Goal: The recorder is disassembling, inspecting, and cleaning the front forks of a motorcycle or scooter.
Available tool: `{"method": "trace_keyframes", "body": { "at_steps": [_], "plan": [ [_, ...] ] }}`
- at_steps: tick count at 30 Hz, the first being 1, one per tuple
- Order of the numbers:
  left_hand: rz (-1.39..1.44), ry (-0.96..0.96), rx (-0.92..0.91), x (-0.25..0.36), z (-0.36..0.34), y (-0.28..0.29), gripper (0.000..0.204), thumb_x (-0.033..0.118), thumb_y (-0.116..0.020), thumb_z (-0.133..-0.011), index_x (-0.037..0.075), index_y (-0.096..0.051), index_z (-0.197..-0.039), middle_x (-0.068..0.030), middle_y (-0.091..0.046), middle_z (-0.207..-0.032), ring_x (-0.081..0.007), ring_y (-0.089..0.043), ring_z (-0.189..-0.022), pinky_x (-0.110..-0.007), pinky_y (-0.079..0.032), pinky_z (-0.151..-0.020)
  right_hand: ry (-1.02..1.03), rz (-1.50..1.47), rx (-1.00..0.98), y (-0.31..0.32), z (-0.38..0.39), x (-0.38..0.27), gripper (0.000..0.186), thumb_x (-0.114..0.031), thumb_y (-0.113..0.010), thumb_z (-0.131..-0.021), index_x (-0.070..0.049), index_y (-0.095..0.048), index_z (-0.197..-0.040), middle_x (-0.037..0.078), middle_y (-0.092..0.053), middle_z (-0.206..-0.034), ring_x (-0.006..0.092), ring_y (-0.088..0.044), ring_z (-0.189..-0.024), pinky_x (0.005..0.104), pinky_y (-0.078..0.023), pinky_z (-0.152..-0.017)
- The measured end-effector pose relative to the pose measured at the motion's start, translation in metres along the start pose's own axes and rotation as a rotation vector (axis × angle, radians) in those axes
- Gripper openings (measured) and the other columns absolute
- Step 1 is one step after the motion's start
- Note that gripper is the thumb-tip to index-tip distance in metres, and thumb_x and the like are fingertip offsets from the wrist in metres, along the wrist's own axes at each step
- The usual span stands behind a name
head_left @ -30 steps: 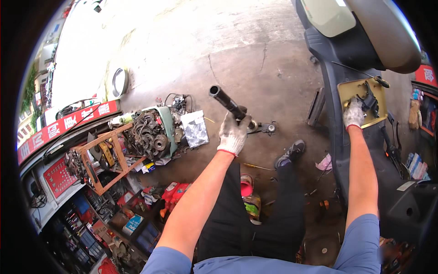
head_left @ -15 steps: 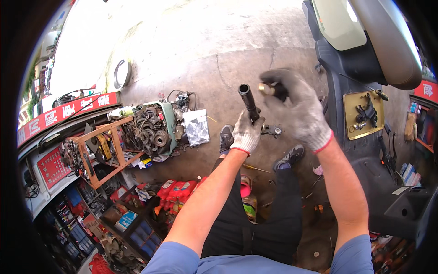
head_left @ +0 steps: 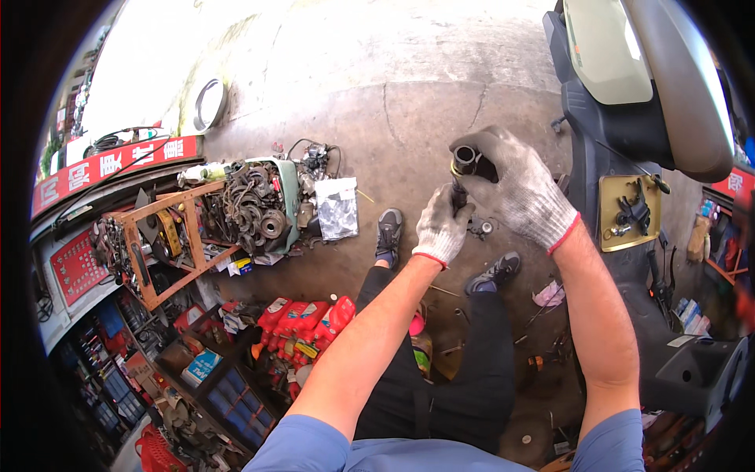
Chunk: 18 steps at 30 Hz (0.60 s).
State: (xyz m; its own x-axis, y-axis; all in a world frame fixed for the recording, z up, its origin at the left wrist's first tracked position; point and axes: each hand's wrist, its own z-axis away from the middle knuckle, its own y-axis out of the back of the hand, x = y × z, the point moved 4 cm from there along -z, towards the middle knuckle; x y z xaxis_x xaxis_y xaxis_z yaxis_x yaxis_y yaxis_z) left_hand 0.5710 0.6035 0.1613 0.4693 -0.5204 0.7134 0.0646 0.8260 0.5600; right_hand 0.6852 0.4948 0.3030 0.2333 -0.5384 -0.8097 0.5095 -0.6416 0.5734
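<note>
My left hand [head_left: 442, 228] in a grey-and-white knit glove with a red cuff is closed round the lower part of a black metal tube [head_left: 464, 157], held end-up in front of me. My right hand [head_left: 523, 193], gloved the same way, curls its fingers round the tube's open top, where a narrow brass-coloured piece [head_left: 456, 170] shows between tube and fingers. A metal bracket-like part [head_left: 480, 226] is partly visible below the hands. The gold tray [head_left: 609, 190] on the scooter's footboard at my right holds black and silver parts.
A scooter body [head_left: 605, 55] stands along the right. Left are an orange metal frame [head_left: 189, 228], a pile of greasy engine parts [head_left: 255, 204], a silver bag [head_left: 336, 208] and red bottles [head_left: 307, 322]. My shoes [head_left: 491, 274] rest on the concrete floor among scattered tools.
My right hand has left the tray with a small brass-coloured piece and now grips the tube's top. My left hand, with the tube, has moved to the right.
</note>
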Motion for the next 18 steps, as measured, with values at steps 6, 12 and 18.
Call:
{"method": "trace_keyframes", "body": {
  "at_steps": [6,12,18],
  "plan": [
    [-0.008,-0.019,0.042,-0.001,-0.001,-0.003,0.038,0.026,-0.069,-0.084,0.008,-0.057,-0.116,-0.0168,-0.064,-0.109,-0.0392,-0.063,-0.103,-0.048,-0.050,-0.086,-0.112,-0.088,0.031,-0.017,0.008,0.019,0.030,-0.014,-0.068,-0.083,-0.004,-0.065,-0.111,0.017,-0.063,-0.105,0.0350,-0.064,-0.100,0.0418,-0.051,-0.087],
    [0.003,-0.030,0.021,-0.001,-0.001,-0.005,0.039,0.027,-0.068,-0.085,0.007,-0.057,-0.116,-0.0170,-0.064,-0.109,-0.0391,-0.063,-0.103,-0.048,-0.049,-0.086,-0.049,-0.199,0.011,-0.018,0.009,0.032,0.031,-0.013,-0.070,-0.081,-0.003,-0.064,-0.110,0.015,-0.063,-0.105,0.0333,-0.064,-0.099,0.0405,-0.051,-0.086],
    [-0.068,0.009,-0.040,-0.016,-0.007,-0.010,0.035,0.024,-0.067,-0.085,0.006,-0.057,-0.114,-0.0179,-0.064,-0.108,-0.0400,-0.063,-0.101,-0.049,-0.049,-0.084,-0.182,-0.122,0.134,-0.026,0.017,0.020,0.042,-0.012,-0.074,-0.078,-0.005,-0.060,-0.117,0.015,-0.063,-0.104,0.0319,-0.065,-0.094,0.0421,-0.053,-0.082]
  ]
}}
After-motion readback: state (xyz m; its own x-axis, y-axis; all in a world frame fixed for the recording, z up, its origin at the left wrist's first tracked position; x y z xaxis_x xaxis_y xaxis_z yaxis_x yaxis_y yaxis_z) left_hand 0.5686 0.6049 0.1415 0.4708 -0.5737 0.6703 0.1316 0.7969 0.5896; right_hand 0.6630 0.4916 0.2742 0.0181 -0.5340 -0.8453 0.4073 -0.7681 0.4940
